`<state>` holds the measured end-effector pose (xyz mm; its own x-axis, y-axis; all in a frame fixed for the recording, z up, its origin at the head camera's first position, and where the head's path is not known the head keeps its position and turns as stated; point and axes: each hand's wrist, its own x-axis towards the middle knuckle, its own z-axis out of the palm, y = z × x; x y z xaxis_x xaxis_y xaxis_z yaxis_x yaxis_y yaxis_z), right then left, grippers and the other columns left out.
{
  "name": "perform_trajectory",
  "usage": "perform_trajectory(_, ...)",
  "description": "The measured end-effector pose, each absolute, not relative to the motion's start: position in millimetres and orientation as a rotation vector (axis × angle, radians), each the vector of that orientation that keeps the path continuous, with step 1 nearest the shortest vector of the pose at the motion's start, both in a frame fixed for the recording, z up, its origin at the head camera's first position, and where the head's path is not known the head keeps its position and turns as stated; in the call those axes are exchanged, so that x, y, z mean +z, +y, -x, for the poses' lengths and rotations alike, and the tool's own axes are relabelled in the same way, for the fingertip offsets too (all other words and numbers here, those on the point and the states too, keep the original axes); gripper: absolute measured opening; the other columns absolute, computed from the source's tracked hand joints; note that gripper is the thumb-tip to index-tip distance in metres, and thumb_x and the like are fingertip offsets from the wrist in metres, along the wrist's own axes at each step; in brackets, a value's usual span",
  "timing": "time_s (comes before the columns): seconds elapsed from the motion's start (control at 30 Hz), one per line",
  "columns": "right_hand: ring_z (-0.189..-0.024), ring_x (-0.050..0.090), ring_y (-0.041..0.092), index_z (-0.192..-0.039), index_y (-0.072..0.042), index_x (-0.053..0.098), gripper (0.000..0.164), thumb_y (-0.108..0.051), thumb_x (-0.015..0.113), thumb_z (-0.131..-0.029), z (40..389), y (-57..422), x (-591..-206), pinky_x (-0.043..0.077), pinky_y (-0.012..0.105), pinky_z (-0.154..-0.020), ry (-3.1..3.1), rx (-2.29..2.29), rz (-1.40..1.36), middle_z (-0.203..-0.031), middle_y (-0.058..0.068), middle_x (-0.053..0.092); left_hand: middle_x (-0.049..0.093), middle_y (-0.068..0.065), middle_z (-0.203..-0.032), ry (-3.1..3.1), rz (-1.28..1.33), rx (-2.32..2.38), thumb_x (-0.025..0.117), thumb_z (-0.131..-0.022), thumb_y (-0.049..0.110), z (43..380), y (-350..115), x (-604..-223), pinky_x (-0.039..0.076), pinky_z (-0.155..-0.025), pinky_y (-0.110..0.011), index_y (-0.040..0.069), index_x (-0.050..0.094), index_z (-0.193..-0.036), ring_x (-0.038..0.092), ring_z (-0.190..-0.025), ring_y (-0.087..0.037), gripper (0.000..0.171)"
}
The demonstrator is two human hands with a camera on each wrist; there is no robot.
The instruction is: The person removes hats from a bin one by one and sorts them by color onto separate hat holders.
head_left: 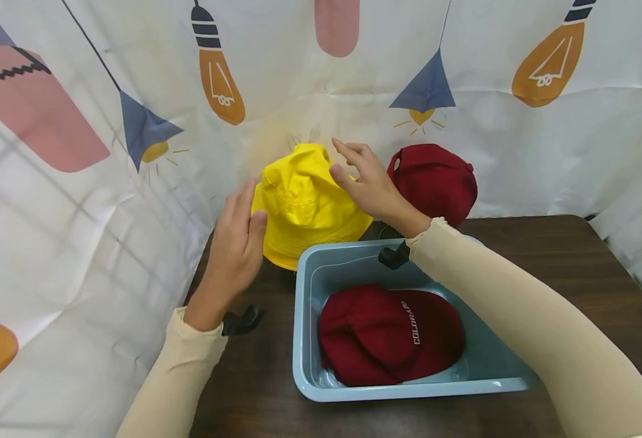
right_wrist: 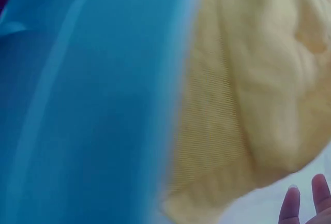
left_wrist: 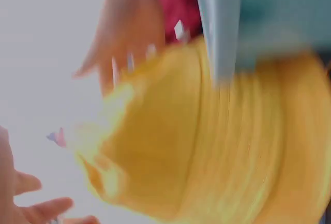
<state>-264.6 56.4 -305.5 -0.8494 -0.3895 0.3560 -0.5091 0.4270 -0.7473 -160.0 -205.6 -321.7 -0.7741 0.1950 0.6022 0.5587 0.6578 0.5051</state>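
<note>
A yellow bucket hat stands behind the blue tub, between both hands. My left hand is at the hat's left side, fingers straight and held upright. On the other side my right hand reaches over the hat's right edge with its fingers spread and nothing gripped. In the left wrist view the yellow hat fills the middle, with the right hand beyond it. The right wrist view shows the hat close up beside the tub's blurred wall.
Inside the light blue tub lies a dark red cap lettered COLORADO. Another dark red cap sits at the back, behind the right wrist. A dark wooden table bears everything, with a white printed cloth behind.
</note>
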Motion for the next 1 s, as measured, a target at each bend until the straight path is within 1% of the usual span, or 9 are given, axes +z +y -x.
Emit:
perform_trajectory(0.13, -0.142, 0.039, 0.027, -0.161, -0.019, 0.034, 0.067, -0.053, 0.046, -0.105, 259, 58, -318, 0.038, 0.048, -0.118, -2.558, 1.397, -0.79, -0.155, 0.011, 0.038, 0.031, -0.016, -0.165, -2.342, 0.592, -0.999, 0.028, -0.103, 0.064, 203, -213, -316, 0.025, -0.125, -0.051, 0.009, 0.027, -0.162, 0.031, -0.152, -0.03, 0.081)
perform_trajectory(0.3, -0.141, 0.038, 0.027, -0.161, -0.018, 0.032, 0.062, -0.047, 0.045, -0.107, 259, 57, -328, 0.037, 0.046, -0.118, -2.544, 1.405, -0.788, -0.156, 0.012, 0.037, 0.026, -0.011, -0.168, -2.412, 0.619, -1.097, 0.027, -0.099, 0.07, 239, -216, -319, 0.017, -0.129, -0.047, 0.011, 0.025, -0.163, 0.023, -0.156, -0.025, 0.087)
perform_trajectory(0.4, -0.139, 0.038, 0.028, -0.161, -0.016, 0.031, 0.06, -0.044, 0.041, -0.108, 260, 57, -333, 0.038, 0.045, -0.116, -2.541, 1.4, -0.817, -0.155, 0.014, 0.036, 0.023, -0.008, -0.169, -2.448, 0.644, -1.187, 0.025, -0.096, 0.074, 252, -217, -325, 0.014, -0.129, -0.047, 0.014, 0.024, -0.163, 0.02, -0.157, -0.023, 0.09)
perform_trajectory(0.53, -0.139, 0.032, 0.031, -0.162, -0.015, 0.029, 0.058, -0.04, 0.035, -0.11, 261, 56, -340, 0.035, 0.046, -0.114, -2.558, 1.351, -0.861, -0.155, 0.015, 0.034, 0.025, -0.007, -0.169, -2.474, 0.67, -1.263, 0.024, -0.094, 0.076, 260, -216, -333, 0.015, -0.129, -0.049, 0.017, 0.025, -0.164, 0.022, -0.156, -0.024, 0.091)
perform_trajectory(0.63, -0.14, 0.028, 0.033, -0.162, -0.015, 0.028, 0.056, -0.037, 0.036, -0.111, 261, 55, -343, 0.032, 0.049, -0.112, -2.567, 1.303, -0.872, -0.155, 0.016, 0.034, 0.027, -0.007, -0.168, -2.485, 0.677, -1.293, 0.025, -0.095, 0.075, 263, -215, -338, 0.018, -0.128, -0.05, 0.017, 0.026, -0.163, 0.025, -0.155, -0.025, 0.09)
perform_trajectory(0.7, -0.138, 0.029, 0.035, -0.162, -0.015, 0.03, 0.054, -0.033, 0.038, -0.111, 261, 55, -346, 0.031, 0.05, -0.111, -2.565, 1.273, -0.872, -0.154, 0.016, 0.035, 0.028, -0.007, -0.168, -2.487, 0.683, -1.305, 0.025, -0.097, 0.072, 263, -214, -340, 0.019, -0.128, -0.05, 0.015, 0.027, -0.163, 0.026, -0.155, -0.025, 0.088)
perform_trajectory(0.77, -0.136, 0.032, 0.037, -0.16, -0.013, 0.033, 0.052, -0.029, 0.041, -0.111, 262, 55, -348, 0.032, 0.05, -0.109, -2.56, 1.239, -0.868, -0.153, 0.017, 0.037, 0.029, -0.006, -0.168, -2.489, 0.686, -1.296, 0.026, -0.099, 0.068, 264, -214, -342, 0.019, -0.128, -0.049, 0.014, 0.027, -0.163, 0.027, -0.155, -0.025, 0.084)
perform_trajectory(0.87, -0.131, 0.038, 0.037, -0.155, -0.009, 0.042, 0.048, -0.024, 0.046, -0.11, 263, 53, -351, 0.033, 0.051, -0.107, -2.548, 1.196, -0.854, -0.149, 0.018, 0.041, 0.032, -0.004, -0.167, -2.482, 0.684, -1.242, 0.027, -0.103, 0.062, 265, -213, -346, 0.02, -0.128, -0.046, 0.012, 0.029, -0.162, 0.028, -0.155, -0.023, 0.077)
perform_trajectory(1.0, -0.126, 0.045, 0.037, -0.138, 0.0, 0.062, 0.04, -0.023, 0.05, -0.109, 265, 52, -354, 0.034, 0.051, -0.108, -2.518, 1.145, -0.816, -0.142, 0.02, 0.049, 0.035, -0.002, -0.166, -2.461, 0.654, -1.192, 0.029, -0.107, 0.053, 264, -214, -349, 0.022, -0.128, -0.041, 0.013, 0.032, -0.161, 0.031, -0.154, -0.019, 0.067)
